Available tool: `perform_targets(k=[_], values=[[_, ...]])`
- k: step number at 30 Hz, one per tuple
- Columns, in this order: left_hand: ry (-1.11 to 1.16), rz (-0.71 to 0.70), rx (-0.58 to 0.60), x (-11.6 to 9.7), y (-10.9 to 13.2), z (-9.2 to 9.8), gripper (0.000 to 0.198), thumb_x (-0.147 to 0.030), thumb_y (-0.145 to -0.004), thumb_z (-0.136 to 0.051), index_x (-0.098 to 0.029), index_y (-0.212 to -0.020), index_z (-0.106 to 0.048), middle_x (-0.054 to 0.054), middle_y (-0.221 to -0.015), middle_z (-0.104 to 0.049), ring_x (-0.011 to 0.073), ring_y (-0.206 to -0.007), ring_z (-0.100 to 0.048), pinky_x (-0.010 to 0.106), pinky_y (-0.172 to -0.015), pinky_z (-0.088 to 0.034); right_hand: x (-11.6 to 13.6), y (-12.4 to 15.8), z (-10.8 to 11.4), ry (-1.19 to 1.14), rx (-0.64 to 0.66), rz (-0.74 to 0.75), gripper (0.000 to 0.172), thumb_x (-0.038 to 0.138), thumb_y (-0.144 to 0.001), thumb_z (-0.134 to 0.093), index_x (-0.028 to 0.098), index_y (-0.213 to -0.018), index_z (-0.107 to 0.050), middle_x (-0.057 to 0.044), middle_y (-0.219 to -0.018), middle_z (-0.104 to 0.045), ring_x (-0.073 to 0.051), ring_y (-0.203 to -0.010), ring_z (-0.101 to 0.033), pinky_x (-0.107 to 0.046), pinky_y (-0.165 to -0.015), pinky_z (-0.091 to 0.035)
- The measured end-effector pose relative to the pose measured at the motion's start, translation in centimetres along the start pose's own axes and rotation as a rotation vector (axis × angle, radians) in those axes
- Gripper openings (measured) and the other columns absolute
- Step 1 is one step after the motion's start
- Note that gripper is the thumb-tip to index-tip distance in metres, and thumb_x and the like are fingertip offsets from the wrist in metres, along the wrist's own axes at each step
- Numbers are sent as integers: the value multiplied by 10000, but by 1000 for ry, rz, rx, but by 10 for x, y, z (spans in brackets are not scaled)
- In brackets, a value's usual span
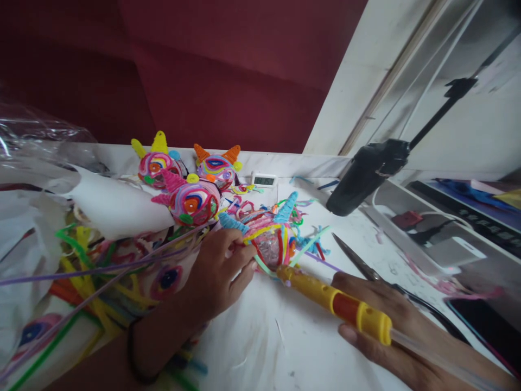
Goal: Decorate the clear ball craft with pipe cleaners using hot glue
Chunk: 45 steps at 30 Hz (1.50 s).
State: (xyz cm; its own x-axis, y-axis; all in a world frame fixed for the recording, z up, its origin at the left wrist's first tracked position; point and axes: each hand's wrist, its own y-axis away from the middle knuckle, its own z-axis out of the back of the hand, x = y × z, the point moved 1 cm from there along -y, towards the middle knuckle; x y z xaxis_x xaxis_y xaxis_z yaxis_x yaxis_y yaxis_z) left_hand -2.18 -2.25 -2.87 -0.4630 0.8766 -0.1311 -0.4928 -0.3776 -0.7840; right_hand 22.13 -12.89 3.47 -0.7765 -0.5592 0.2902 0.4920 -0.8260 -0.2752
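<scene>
My left hand point(223, 266) has its fingers closed at the lower left edge of a mask-like craft point(268, 244) with blue horns, covered in coloured pipe cleaners. A pale green pipe cleaner point(309, 244) curves along the craft's lower edge, its near end by my left fingertips; its free end sticks out to the right. My right hand point(378, 315) grips a yellow hot glue gun point(313, 290), with a clear glue stick point(423, 350) protruding from its back. The gun's nozzle is at the craft's lower edge, by the green pipe cleaner; whether it touches is unclear.
Similar horned crafts stand behind: pink point(195, 203), yellow point(157, 165) and orange point(217, 168). Loose pipe cleaners point(93, 271) cover the left side. Scissors point(358, 258) lie beside my right hand, a phone point(488, 331) farther right. A black lamp or stand part point(366, 174) hangs over the back right.
</scene>
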Motion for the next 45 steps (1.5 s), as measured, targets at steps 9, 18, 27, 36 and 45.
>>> perform_targets(k=[9, 18, 27, 36, 45], values=[[-14, 8, 1, 1, 0, 1, 164, -115, -854, -579, -197, -990, -539, 48, -982, -517, 179, -871, -531, 356, -816, -441, -4, 9, -3, 12, 15, -10, 123, 282, -925, -465, 269, -821, -528, -16, -766, -656, -190, -665, -667, -275, -529, -561], [5, 15, 23, 1, 0, 0, 181, -114, -855, -581, -195, -1008, -529, 49, -983, -509, 178, -864, -516, 366, -814, -441, -7, 12, -6, 32, 82, -52, 50, 240, -862, -507, 263, -835, -542, -26, -888, -678, -201, -779, -686, -276, -584, -571], [-7, 1, 5, 2, 1, -1, 156, -136, -859, -585, -193, -996, -537, 48, -1000, -511, 170, -851, -507, 363, -812, -437, -9, 15, -7, -18, 128, -129, 102, 312, -874, -503, 260, -854, -587, -23, -889, -677, -199, -776, -678, -274, -585, -561], [1, 26, 19, 2, 2, -2, 181, -120, -856, -579, -203, -1012, -534, 51, -999, -514, 174, -860, -505, 376, -831, -433, -10, 20, -8, 37, 76, -52, 100, 303, -905, -499, 270, -943, -586, -27, -914, -681, -195, -762, -684, -256, -592, -578], [-10, 10, 33, 2, 1, 0, 196, -113, -849, -584, -204, -1013, -530, 51, -991, -513, 182, -856, -513, 370, -815, -431, -9, 21, -7, 55, 48, -38, 75, 281, -903, -489, 275, -931, -558, -26, -892, -685, -205, -751, -691, -263, -572, -584]])
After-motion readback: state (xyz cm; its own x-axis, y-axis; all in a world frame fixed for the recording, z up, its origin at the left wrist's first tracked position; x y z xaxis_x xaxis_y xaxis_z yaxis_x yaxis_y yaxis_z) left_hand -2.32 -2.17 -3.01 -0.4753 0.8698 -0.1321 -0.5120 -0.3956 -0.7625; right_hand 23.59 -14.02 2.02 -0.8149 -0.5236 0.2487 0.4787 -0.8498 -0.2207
